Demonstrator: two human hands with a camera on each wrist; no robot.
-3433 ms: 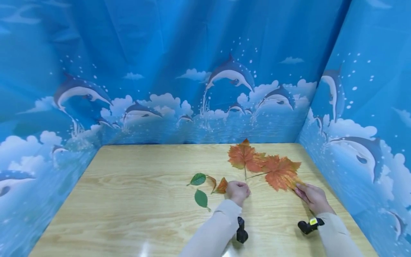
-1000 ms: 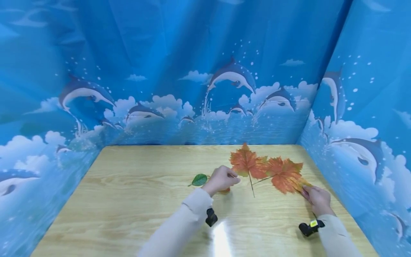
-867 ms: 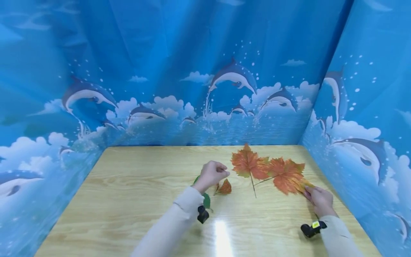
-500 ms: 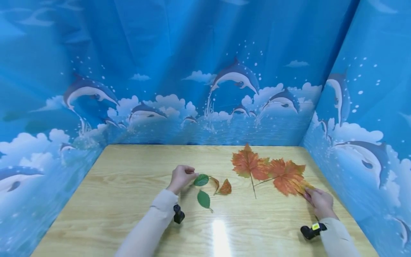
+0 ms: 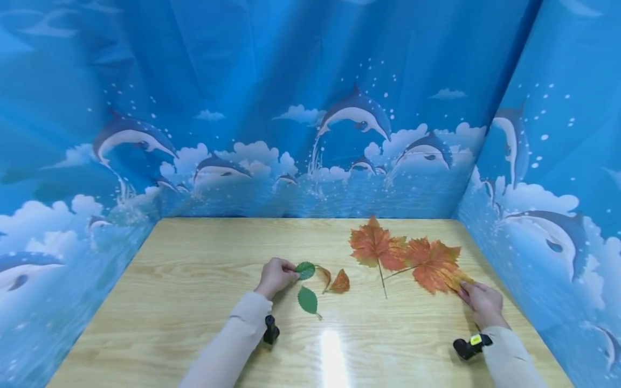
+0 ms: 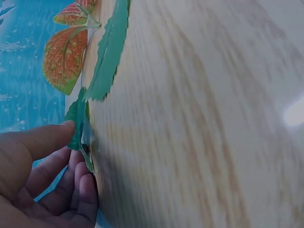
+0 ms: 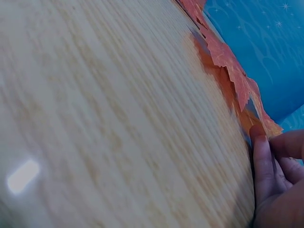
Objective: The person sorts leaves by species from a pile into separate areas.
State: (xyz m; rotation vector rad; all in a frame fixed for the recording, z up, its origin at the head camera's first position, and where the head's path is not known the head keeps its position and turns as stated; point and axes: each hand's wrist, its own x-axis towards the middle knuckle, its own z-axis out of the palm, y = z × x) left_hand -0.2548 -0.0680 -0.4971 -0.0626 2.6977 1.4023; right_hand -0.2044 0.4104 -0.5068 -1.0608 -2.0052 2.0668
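Note:
My left hand (image 5: 276, 276) is at the left edge of the upper small green leaf (image 5: 305, 270). In the left wrist view its thumb lies on that leaf, with the fingers curled behind and below. A second green leaf (image 5: 308, 300) lies just nearer, its short stem pointing towards me. Right of the green pair are a curled brown-orange leaf and a small orange leaf (image 5: 340, 282) on a shared stem. My right hand (image 5: 482, 303) pinches the yellow lower tip of the right-hand orange maple leaf (image 5: 432, 264). Another maple leaf (image 5: 372, 242) lies to its left, stem towards me.
The leaves lie on a wood-grain table (image 5: 204, 302) with a bright glare spot near its front. Blue dolphin-print curtains (image 5: 242, 108) stand along its back and sides. A black wrist camera (image 5: 271, 330) sits below the left hand, another (image 5: 471, 346) below the right.
My left hand has left the maple stems, crossed leftwards over the small leaves, and come in against the upper green leaf. The right hand keeps its pinch on the maple leaf.

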